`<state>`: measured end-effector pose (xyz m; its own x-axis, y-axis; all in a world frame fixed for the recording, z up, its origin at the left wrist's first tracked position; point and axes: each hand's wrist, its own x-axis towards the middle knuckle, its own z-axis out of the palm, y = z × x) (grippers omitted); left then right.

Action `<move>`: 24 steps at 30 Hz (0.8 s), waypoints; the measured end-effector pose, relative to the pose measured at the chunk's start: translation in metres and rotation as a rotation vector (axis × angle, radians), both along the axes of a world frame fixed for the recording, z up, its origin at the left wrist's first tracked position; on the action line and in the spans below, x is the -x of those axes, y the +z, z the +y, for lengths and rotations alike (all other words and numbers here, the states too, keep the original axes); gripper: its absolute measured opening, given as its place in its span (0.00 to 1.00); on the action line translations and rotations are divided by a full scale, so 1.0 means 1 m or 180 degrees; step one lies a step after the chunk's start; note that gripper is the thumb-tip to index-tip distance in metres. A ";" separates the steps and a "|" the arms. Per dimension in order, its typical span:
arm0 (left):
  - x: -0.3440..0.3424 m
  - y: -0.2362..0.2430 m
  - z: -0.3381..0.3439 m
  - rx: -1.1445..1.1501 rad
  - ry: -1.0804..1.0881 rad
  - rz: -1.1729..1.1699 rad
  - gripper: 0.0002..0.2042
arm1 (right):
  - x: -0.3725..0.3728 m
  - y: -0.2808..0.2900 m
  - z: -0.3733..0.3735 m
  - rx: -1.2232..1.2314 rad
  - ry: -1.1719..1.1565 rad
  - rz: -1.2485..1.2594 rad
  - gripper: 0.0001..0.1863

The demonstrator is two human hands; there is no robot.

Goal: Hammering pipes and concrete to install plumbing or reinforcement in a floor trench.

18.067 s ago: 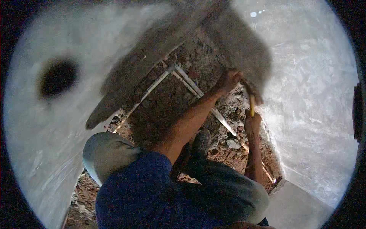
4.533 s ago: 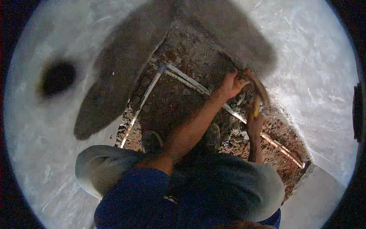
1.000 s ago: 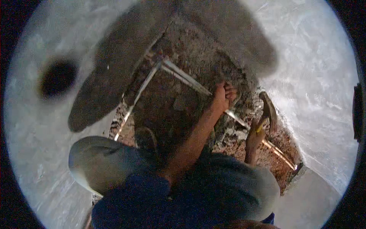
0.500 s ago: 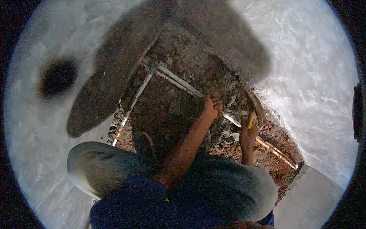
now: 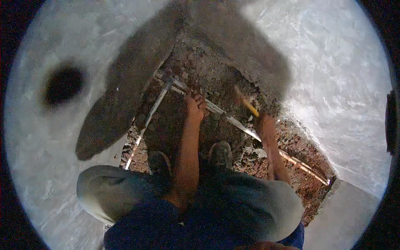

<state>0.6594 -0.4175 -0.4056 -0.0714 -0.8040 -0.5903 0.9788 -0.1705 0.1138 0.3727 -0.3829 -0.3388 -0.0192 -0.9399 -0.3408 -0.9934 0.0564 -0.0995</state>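
Observation:
My left hand [image 5: 196, 106] is closed around a dirty white pipe [image 5: 214, 107] that runs slantwise across the dug-up corner. To its right, my right hand [image 5: 266, 125] grips a hand tool with a yellow handle [image 5: 252, 108]. The tool reaches up and left over the rubble; its brownish far end is blurred, so its kind does not show. Beneath my right wrist the pipe passes on toward the lower right. A second white pipe [image 5: 156, 104] meets the first at a grey joint [image 5: 166, 79], left of my left hand.
Pale grey walls [image 5: 333, 83] rise on both sides, with dark shadows across them. Loose soil and rubble [image 5: 200, 62] fill the corner. My shoes [image 5: 220, 155] stand in the dirt between my bent knees. A smooth grey slab [image 5: 341, 208] lies at the lower right.
My left hand has moved left along the pipe, closer to the joint. My right hand has moved up slightly, and the tool now points up and left.

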 end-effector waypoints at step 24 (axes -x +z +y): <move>0.031 0.030 -0.024 -0.0304 0.0114 -0.0015 0.22 | 0.071 0.031 -0.014 -0.0454 -0.1085 0.0067 0.12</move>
